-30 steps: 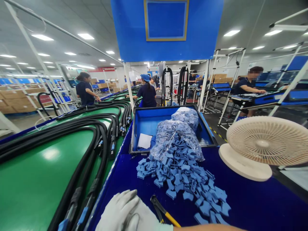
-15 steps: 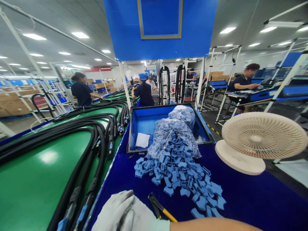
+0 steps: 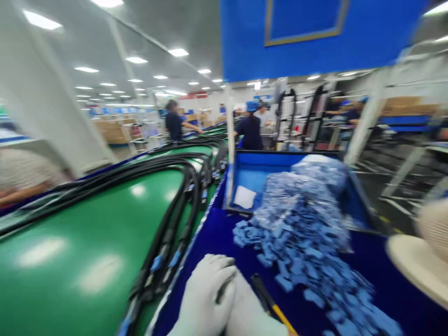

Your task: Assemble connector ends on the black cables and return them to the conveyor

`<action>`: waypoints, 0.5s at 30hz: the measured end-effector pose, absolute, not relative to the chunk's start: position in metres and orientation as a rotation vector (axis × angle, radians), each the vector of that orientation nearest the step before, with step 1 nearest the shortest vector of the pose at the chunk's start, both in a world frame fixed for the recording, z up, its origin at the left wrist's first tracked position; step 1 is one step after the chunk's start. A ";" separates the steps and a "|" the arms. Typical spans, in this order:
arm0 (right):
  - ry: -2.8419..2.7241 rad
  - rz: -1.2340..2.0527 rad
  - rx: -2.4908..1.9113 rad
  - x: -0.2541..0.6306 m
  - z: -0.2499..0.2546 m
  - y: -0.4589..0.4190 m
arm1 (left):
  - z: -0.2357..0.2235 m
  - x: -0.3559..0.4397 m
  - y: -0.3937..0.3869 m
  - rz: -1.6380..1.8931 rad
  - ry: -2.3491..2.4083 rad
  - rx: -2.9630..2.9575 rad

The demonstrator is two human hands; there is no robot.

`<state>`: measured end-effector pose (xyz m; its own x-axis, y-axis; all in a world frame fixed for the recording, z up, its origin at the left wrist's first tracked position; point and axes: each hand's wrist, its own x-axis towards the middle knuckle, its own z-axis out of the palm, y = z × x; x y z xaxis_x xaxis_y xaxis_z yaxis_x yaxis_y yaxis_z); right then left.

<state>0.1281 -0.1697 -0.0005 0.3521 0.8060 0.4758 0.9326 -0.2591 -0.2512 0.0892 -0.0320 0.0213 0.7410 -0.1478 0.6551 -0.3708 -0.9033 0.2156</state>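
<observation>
My right hand, in a white glove, rests at the near edge of the blue table, its forearm running in from the right. Its fingers are bent and close together; motion blur hides whether anything is in them. A tool with black and yellow handles lies right beside the hand. A heap of small blue plastic pieces spreads over the table just beyond, spilling out of a clear bag. My left hand is out of view.
A blue tray holds the bag and a white slip. Black cables run along the green conveyor on the left. A cream table fan stands at the right. People work further down the line.
The view has swung to the left and blurred, so everything has shifted right in the picture. The gloved hand stays at the table's near edge beside the tool.
</observation>
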 end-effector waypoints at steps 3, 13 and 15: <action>-1.569 -0.316 -2.007 0.124 -0.003 -0.167 | 0.025 0.087 -0.042 0.870 -0.352 2.461; -1.371 -0.395 -2.033 0.132 -0.032 -0.173 | 0.005 0.092 -0.037 0.806 -0.444 2.497; -1.340 -0.404 -2.048 0.134 -0.042 -0.174 | 0.003 0.092 -0.036 0.785 -0.442 2.503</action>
<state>0.1337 -0.1736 -0.0418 0.4303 0.6979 0.5725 0.8981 -0.2673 -0.3492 0.0921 -0.0360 0.0028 0.7836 -0.1585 0.6007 -0.4317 -0.8343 0.3429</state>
